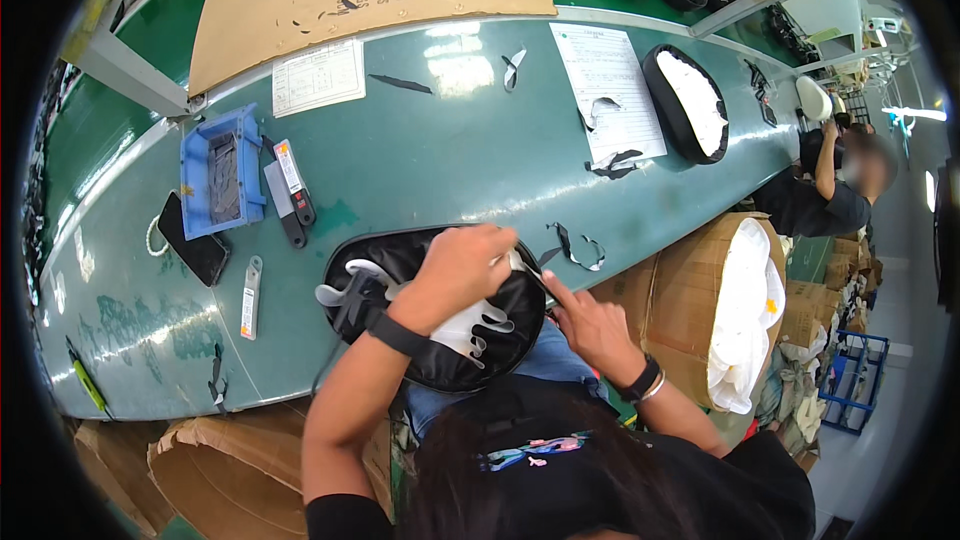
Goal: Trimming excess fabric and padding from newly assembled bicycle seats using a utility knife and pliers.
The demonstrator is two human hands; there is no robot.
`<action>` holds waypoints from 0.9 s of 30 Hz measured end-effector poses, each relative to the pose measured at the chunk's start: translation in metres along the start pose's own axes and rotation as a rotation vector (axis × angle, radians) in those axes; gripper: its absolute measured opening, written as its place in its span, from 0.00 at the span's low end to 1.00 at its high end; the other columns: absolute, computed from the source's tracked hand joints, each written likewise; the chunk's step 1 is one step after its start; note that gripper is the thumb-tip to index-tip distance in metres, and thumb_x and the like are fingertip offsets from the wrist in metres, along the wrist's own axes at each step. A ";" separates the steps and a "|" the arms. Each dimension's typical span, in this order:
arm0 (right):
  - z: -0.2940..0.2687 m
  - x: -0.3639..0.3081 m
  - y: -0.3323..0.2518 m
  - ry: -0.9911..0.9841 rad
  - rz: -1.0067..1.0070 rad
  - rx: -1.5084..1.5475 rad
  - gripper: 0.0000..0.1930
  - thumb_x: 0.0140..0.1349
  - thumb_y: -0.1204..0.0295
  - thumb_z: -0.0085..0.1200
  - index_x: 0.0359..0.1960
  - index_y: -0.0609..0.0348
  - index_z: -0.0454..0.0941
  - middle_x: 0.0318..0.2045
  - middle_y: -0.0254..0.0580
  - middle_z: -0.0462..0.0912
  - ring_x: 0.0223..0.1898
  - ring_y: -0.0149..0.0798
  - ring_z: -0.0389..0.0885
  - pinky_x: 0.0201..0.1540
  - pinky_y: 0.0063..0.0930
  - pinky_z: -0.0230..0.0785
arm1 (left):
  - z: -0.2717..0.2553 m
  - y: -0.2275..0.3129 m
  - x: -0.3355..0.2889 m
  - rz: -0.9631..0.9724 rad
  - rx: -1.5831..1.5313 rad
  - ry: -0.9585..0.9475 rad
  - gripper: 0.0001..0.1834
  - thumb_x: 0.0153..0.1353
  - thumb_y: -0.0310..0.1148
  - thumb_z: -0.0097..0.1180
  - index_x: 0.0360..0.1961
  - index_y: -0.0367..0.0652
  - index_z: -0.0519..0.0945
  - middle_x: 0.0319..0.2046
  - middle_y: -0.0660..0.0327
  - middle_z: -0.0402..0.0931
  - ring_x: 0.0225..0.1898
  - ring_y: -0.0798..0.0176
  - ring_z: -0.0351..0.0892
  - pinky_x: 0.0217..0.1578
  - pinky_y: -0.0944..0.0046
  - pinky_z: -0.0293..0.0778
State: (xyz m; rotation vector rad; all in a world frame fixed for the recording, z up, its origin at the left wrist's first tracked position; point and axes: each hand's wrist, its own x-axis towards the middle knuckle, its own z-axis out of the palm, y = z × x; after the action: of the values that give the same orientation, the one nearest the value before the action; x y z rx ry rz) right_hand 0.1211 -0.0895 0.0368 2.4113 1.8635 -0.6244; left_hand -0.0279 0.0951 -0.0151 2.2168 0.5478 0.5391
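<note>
Green and glossy, the worktop point(400, 170) stretched across the head view, and a black oval case point(420, 365) lay at its near edge, partly over the person's lap. Inside the case rested a white scalloped piece point(458, 332), bunched and partly covered by the left arm. The left hand point(468, 265) was clenched above the case near its right side, fingers curled tight; what they pinched was hidden. The right hand point(597, 330) gripped a slim dark tool point(546, 287), forefinger stretched along it, its end against the case's right rim.

Left of the case lay a white-labelled cutter point(251, 298), a dark phone point(194, 240) and a blue bin point(240, 214) of dark strips. Just right of that bin was a pair of black-and-white cutters point(288, 190). Dark and pale scraps point(577, 248) curled just beyond the right hand. Farther back, a second black oval case point(662, 100) with a white lining stood beside a printed sheet point(605, 70). At the right, a cardboard box point(680, 315) held white sheeting point(742, 315), and a co-worker point(835, 190) in dark clothing sat beyond.
</note>
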 end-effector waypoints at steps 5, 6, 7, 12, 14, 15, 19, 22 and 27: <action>-0.017 0.034 0.014 -0.059 -0.088 -0.089 0.30 0.63 0.67 0.50 0.68 0.39 0.59 0.25 0.49 0.77 0.20 0.54 0.77 0.21 0.47 0.68 | 0.026 -0.002 0.004 0.169 0.277 -0.053 0.10 0.49 0.40 0.63 0.22 0.46 0.81 0.23 0.62 0.77 0.29 0.58 0.76 0.27 0.57 0.70; -0.015 0.035 0.017 -0.065 -0.110 -0.073 0.30 0.63 0.67 0.50 0.68 0.38 0.59 0.25 0.50 0.77 0.20 0.54 0.77 0.22 0.48 0.69 | 0.031 -0.007 0.004 0.218 0.246 -0.007 0.10 0.49 0.41 0.63 0.20 0.46 0.81 0.21 0.63 0.77 0.29 0.58 0.75 0.26 0.58 0.69; -0.012 0.033 0.017 -0.068 -0.112 -0.053 0.30 0.63 0.67 0.50 0.68 0.41 0.58 0.25 0.50 0.76 0.21 0.55 0.77 0.22 0.48 0.69 | 0.032 -0.016 0.003 0.211 0.087 0.070 0.12 0.48 0.39 0.64 0.16 0.44 0.79 0.18 0.62 0.75 0.25 0.58 0.72 0.25 0.59 0.67; 0.022 -0.024 -0.003 -0.027 0.111 0.078 0.32 0.63 0.66 0.51 0.69 0.48 0.55 0.27 0.51 0.76 0.22 0.59 0.76 0.25 0.52 0.69 | 0.006 -0.025 0.009 0.018 -0.764 -0.013 0.16 0.53 0.30 0.61 0.14 0.38 0.71 0.14 0.64 0.64 0.23 0.65 0.63 0.26 0.63 0.60; 0.033 -0.046 -0.017 0.093 0.101 0.152 0.33 0.63 0.66 0.51 0.70 0.49 0.55 0.27 0.51 0.76 0.21 0.57 0.76 0.24 0.51 0.68 | -0.002 -0.031 0.003 -0.140 -1.216 0.142 0.16 0.54 0.30 0.61 0.14 0.37 0.70 0.15 0.61 0.63 0.25 0.65 0.63 0.28 0.63 0.60; 0.033 -0.047 -0.020 0.094 0.101 0.152 0.33 0.63 0.66 0.51 0.70 0.49 0.55 0.27 0.51 0.76 0.21 0.57 0.76 0.24 0.51 0.68 | -0.007 -0.031 0.002 -0.139 -1.216 0.141 0.16 0.54 0.30 0.61 0.14 0.37 0.70 0.15 0.61 0.63 0.25 0.65 0.63 0.28 0.63 0.60; 0.019 -0.030 -0.031 0.055 0.085 0.050 0.31 0.63 0.67 0.51 0.69 0.47 0.57 0.26 0.50 0.76 0.20 0.54 0.76 0.22 0.48 0.68 | -0.043 -0.037 -0.001 -0.117 -0.636 0.323 0.14 0.55 0.30 0.60 0.18 0.34 0.73 0.25 0.58 0.74 0.31 0.60 0.72 0.34 0.65 0.67; -0.011 0.020 -0.010 0.002 -0.012 -0.258 0.27 0.63 0.70 0.48 0.66 0.37 0.63 0.23 0.45 0.76 0.17 0.48 0.76 0.18 0.43 0.67 | -0.066 -0.046 -0.026 -0.533 -0.367 0.198 0.13 0.55 0.34 0.60 0.27 0.31 0.78 0.38 0.56 0.79 0.39 0.56 0.78 0.43 0.64 0.70; -0.046 0.099 0.031 -0.095 -0.467 -0.257 0.26 0.63 0.64 0.51 0.64 0.24 0.65 0.21 0.39 0.74 0.16 0.44 0.75 0.18 0.39 0.64 | -0.077 -0.007 -0.067 -0.220 -0.292 0.325 0.10 0.50 0.25 0.61 0.17 0.36 0.73 0.45 0.52 0.77 0.54 0.50 0.77 0.52 0.61 0.70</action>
State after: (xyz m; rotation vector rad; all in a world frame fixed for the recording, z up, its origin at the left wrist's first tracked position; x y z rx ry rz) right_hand 0.1834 0.0046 0.0395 1.7705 2.3147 -0.4665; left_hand -0.1254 0.1078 0.0125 1.7771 0.8154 0.8130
